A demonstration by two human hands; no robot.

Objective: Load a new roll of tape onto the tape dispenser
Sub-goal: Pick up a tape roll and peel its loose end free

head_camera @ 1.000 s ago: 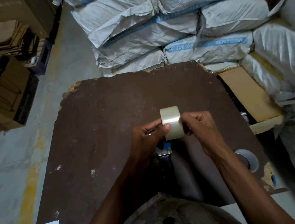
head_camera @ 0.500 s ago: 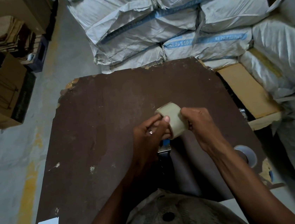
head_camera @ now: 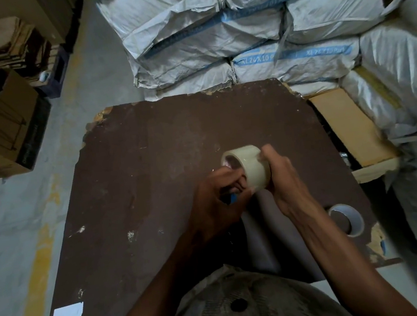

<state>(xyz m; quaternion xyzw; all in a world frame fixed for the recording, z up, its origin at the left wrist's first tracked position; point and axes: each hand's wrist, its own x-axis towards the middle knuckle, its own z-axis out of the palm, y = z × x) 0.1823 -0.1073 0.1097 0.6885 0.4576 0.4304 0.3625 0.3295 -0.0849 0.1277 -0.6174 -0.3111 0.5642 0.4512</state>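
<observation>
1. Your right hand [head_camera: 281,175] grips the tape roll [head_camera: 248,167] above the tabletop [head_camera: 141,191], its fingers wrapped round the band.
2. The roll's open core points left toward your left hand [head_camera: 217,201].
3. Left-hand fingers curl over the mostly hidden dispenser [head_camera: 233,198], just below the roll.

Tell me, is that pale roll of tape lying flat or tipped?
Tipped: the pale roll of tape is held on edge, its open core facing left.
</observation>
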